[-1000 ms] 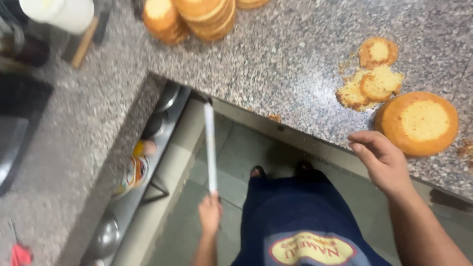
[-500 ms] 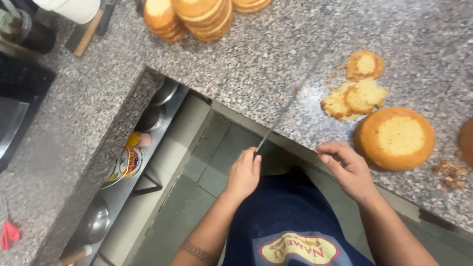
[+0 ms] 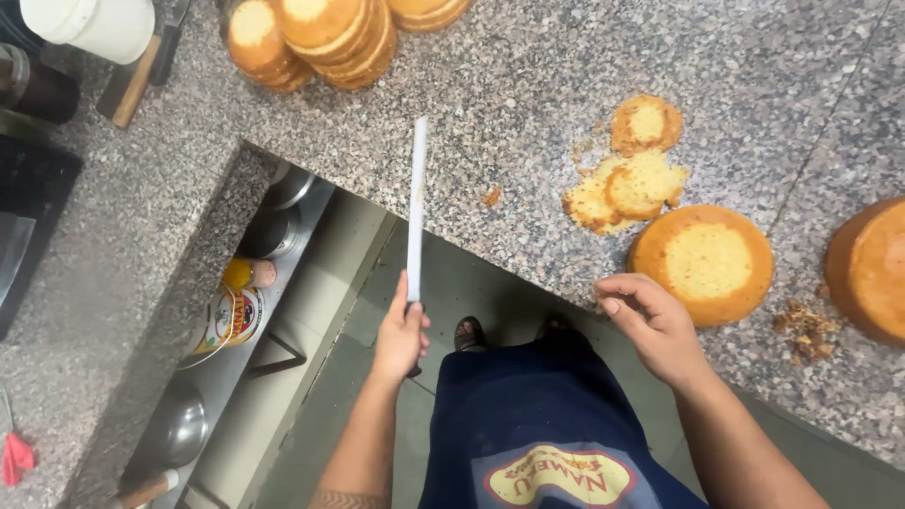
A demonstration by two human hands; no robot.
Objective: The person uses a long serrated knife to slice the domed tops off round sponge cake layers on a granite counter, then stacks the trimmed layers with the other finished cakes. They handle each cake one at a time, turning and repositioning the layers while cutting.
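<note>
My left hand grips the handle of a long pale knife, whose blade points away from me over the speckled granite counter. My right hand hovers at the counter edge with fingers loosely curled and holds nothing, just beside a round golden sponge cake with its top trimmed. Cut-off cake tops and crumbs lie beyond it. Another round cake shows at the right edge. I wear a dark blue apron.
A stack of sponge cakes stands at the far side. A white bucket and dark containers sit top left. Under the left counter a steel shelf holds bowls and a printed tin.
My left hand has swung the knife from slanting right to pointing straight away over the counter. My right hand stays near the trimmed cake, and the view has shifted slightly.
</note>
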